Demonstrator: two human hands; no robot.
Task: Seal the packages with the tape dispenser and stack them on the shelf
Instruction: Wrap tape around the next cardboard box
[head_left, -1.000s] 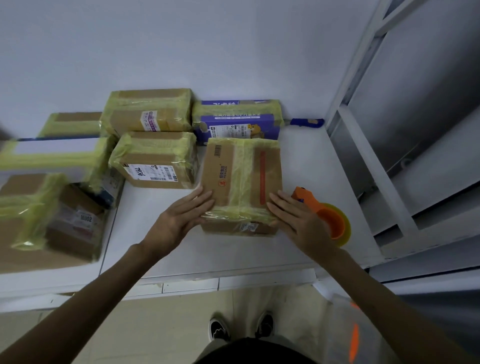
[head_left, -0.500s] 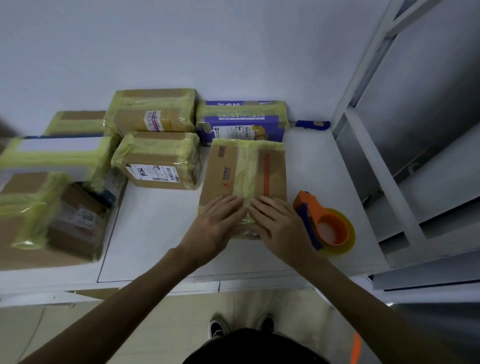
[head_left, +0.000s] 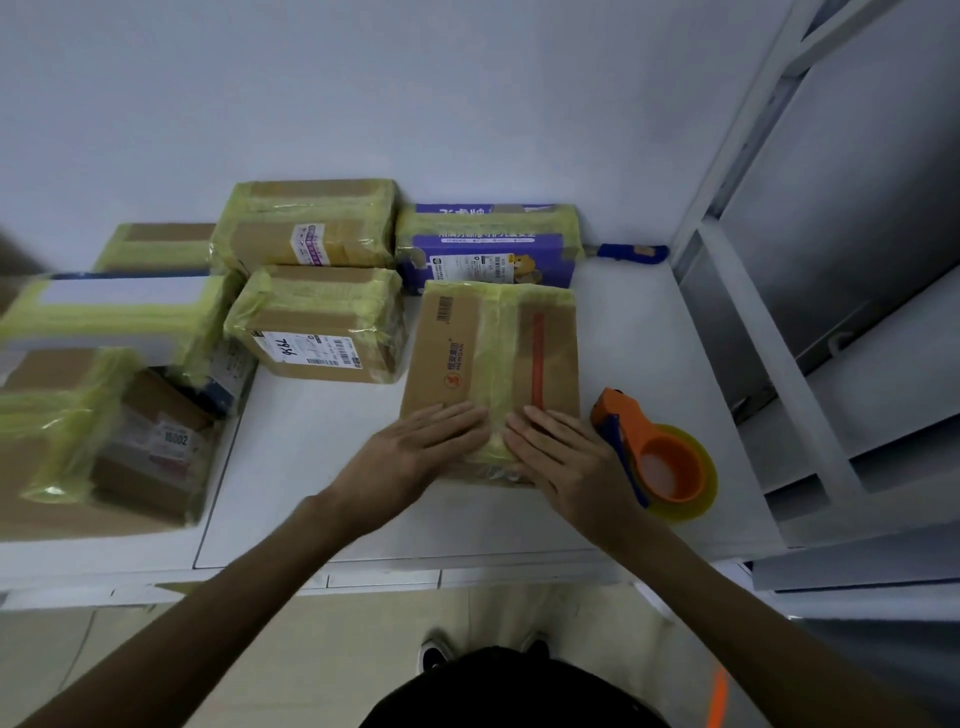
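A brown cardboard package with a strip of yellow tape down its middle and a red stripe lies on the white table. My left hand and my right hand lie flat on its near end, fingers straight, pressing on either side of the tape strip. The orange tape dispenser with its yellow roll sits on the table just right of my right hand.
Several taped packages crowd the left and back of the table, among them a purple box and a labelled brown one. A blue-handled tool lies by the wall. A grey metal shelf stands at the right.
Both hands slid from the package's outer near corners inward to meet beside the tape strip. The last half second shows hardly any further motion.
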